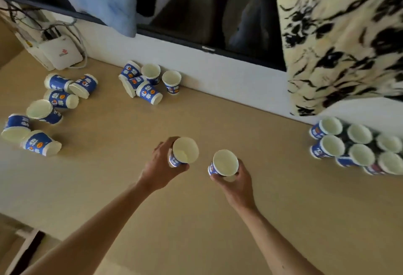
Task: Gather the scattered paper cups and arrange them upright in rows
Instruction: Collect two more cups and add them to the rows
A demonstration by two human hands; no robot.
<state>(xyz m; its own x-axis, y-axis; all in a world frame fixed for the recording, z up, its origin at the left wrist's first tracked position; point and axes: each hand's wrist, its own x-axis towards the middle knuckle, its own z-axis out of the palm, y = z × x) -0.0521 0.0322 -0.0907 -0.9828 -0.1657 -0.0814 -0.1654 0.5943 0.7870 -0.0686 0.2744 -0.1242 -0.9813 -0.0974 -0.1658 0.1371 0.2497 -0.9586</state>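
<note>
Step in hand: as I judge it, two cups are on their way to the finished group, one in each hand.
Left hand [162,163]: fingers and thumb are curled round the blue side of the left cup [184,150], which leans with its mouth toward 2 o'clock.
Right hand [236,182]: it grips the right cup [224,163] low on the wall, mouth up and nearly straight.
Cups and hands: each cup sits at the fingertips, at 12 o'clock from its wrist. The two cups are near each other but apart. I cannot tell if they touch the table [218,117].
Rows [359,146]: upright cups stand close together at 3 o'clock from the hands, well apart from them, beside the wall.
How to do it well: I would straighten the left cup first, then set both down flat just beside the outer cups. Release gently, because such light cups probably tip when a neighbour is pushed.
Far pile [43,111]: at 9 to 10 o'clock, mostly lying on their sides.
Wall cluster [146,83]: at 11 o'clock, some lying, at least two upright.
Around: a white box [61,53] with cables stands in the far left corner, and a patterned cloth [338,35] hangs above the rows.
</note>
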